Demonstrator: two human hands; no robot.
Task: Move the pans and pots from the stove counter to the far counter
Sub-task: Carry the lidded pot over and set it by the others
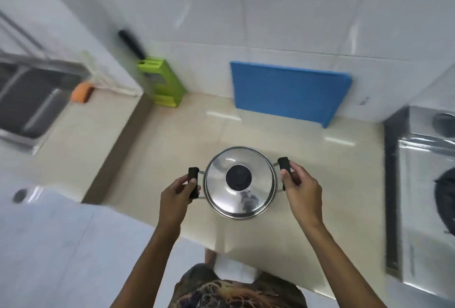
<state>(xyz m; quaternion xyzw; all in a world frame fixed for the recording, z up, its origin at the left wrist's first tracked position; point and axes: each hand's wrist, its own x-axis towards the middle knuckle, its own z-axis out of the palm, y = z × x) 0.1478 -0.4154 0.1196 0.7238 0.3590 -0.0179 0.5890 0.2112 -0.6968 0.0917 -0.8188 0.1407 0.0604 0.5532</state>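
White tiled walls close in a beige desk [172,140] that runs from the sink [29,101] on my left to the steel stove [423,184] on my right. Between my two hands sits a steel pot [240,183] with its shiny lid [221,172] on and a black knob [238,176] in the middle of the lid. My left hand [176,195] is curled around the pot's black left handle [193,182], thumb on top. My right hand [302,192] is wrapped the same way around the black right handle [283,166]. The pot is over the front part of the desk, straight ahead of me; whether its base touches the surface I cannot tell. Against the back wall leans a blue cutting board [288,91], well behind the pot. To its left stands a green knife block [161,81] with a black knife handle [131,44] sticking out, and an orange sponge [82,92] lies beside the sink.
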